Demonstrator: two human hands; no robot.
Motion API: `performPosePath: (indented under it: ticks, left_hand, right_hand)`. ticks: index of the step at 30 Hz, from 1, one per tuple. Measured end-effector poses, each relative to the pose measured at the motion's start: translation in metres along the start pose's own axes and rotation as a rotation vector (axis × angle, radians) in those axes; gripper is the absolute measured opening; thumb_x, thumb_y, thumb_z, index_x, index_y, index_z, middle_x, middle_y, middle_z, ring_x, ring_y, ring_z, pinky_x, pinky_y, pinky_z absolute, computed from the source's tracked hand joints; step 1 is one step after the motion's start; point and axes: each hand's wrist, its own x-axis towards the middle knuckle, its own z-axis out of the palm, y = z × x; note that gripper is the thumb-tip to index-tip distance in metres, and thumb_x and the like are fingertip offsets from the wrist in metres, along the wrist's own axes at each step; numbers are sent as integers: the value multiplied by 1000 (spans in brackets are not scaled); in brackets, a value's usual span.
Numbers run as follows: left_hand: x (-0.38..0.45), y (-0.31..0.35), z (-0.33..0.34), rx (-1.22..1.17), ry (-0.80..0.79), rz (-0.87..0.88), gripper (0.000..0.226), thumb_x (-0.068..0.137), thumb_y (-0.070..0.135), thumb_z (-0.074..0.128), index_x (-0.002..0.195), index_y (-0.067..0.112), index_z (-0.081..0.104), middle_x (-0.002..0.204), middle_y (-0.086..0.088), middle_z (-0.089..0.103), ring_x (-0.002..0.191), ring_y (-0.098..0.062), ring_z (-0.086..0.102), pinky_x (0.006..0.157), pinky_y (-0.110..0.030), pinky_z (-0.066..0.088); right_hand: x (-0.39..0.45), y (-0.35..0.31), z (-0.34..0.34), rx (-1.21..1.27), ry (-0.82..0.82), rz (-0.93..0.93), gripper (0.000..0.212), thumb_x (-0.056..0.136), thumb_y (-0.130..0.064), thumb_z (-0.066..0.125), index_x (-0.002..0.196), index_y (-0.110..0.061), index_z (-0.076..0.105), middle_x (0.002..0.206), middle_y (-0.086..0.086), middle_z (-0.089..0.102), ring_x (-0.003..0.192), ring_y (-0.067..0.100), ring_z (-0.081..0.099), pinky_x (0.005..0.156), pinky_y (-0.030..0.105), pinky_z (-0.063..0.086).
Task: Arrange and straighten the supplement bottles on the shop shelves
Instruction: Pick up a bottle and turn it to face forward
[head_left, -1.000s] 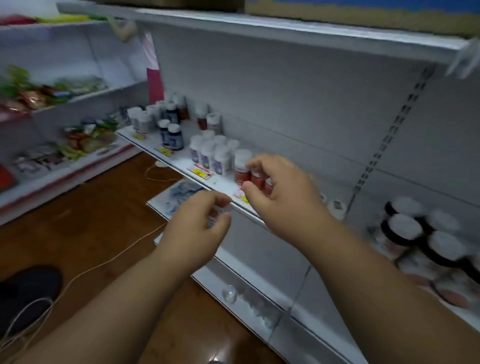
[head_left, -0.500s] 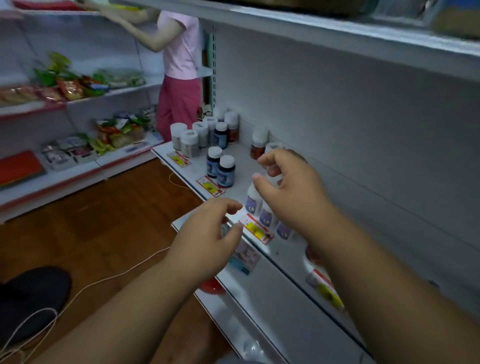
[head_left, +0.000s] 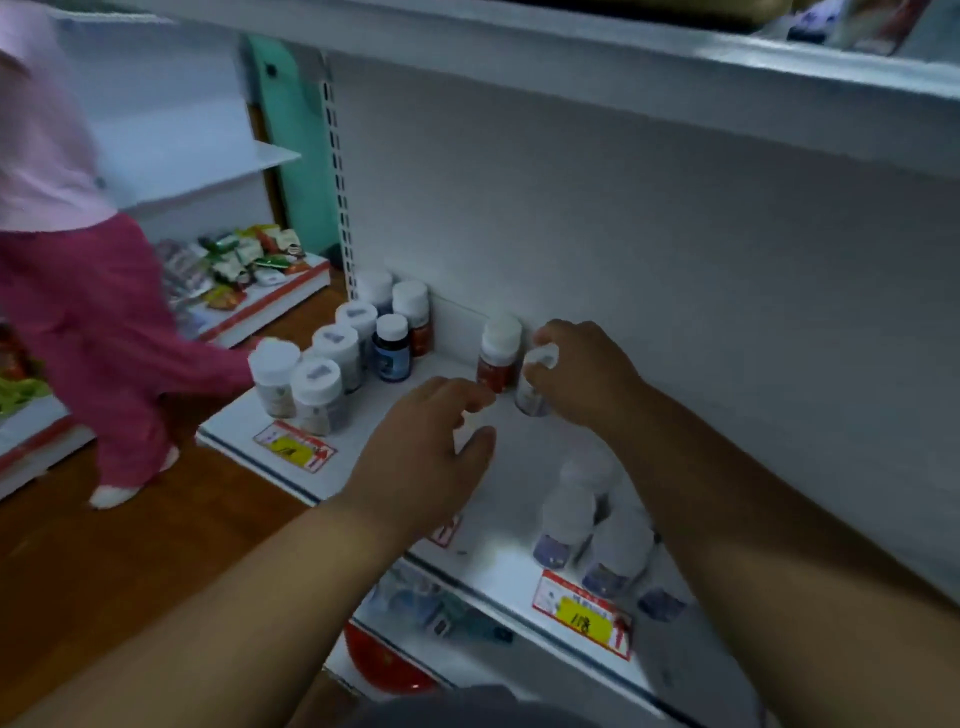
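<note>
On the white shelf (head_left: 363, 462) my right hand (head_left: 582, 374) grips a small white-capped bottle (head_left: 535, 384) near the back wall, tilting it. Right beside it stands a red bottle with a white cap (head_left: 498, 353). My left hand (head_left: 426, 457) hovers just in front of the red bottle, fingers loosely curled and holding nothing. A cluster of white-capped bottles (head_left: 322, 384) and a dark blue bottle (head_left: 392, 348) stand at the shelf's left end. Several pale bottles with purple labels (head_left: 576, 504) stand under my right forearm.
Yellow and red price tags (head_left: 293, 447) line the shelf's front edge. A person in pink (head_left: 88, 291) stands at the left on the wooden floor. Snack packets (head_left: 244, 260) fill a low shelf beyond. A lower shelf holds a red object (head_left: 384, 665).
The view has swung left along the shelf and closer. My right hand reached to the back wall and took hold of a small bottle. My left hand followed up over the shelf.
</note>
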Motion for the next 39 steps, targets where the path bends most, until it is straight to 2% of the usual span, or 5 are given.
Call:
performPosePath:
  ticks: [14,18,21,28,39]
  left_hand:
    - [93,-72,-7,-79,-300,234,19,87,36,57,103,45,53,95,27,50,94,13,49,70,-1,34]
    - [99,-74,-7,-122,-291,287,19,87,34,57,106,38,56,97,22,50,95,15,47,75,0,34]
    - [95,-69,-13,-225,-277,200,35,88,49,51,119,32,52,107,14,52,96,14,48,78,-9,37]
    - [64,-52,-31,-595,-215,221,71,90,71,20,128,21,53,117,7,58,106,2,54,92,-14,40]
    - [1,-10,-37,-501,-240,121,67,85,69,18,128,29,52,116,16,54,111,-1,51,96,-21,40]
  right_hand:
    - [49,-17,60,-238,11,540,39,89,-23,51,125,-11,55,128,12,50,118,30,49,94,39,45]
    - [29,-23,50,59,220,530,45,79,-32,64,116,-11,47,118,12,48,104,31,57,82,34,48]
    - [-6,-34,36,334,414,460,40,72,-39,68,100,-20,46,103,1,52,83,12,56,58,27,43]
    - [-75,-62,10,1556,479,381,10,92,-16,47,95,-12,57,86,8,65,82,25,65,73,42,56]
    - [-127,-73,-7,1555,360,183,23,85,-16,46,100,-14,63,83,5,70,76,19,68,61,34,55]
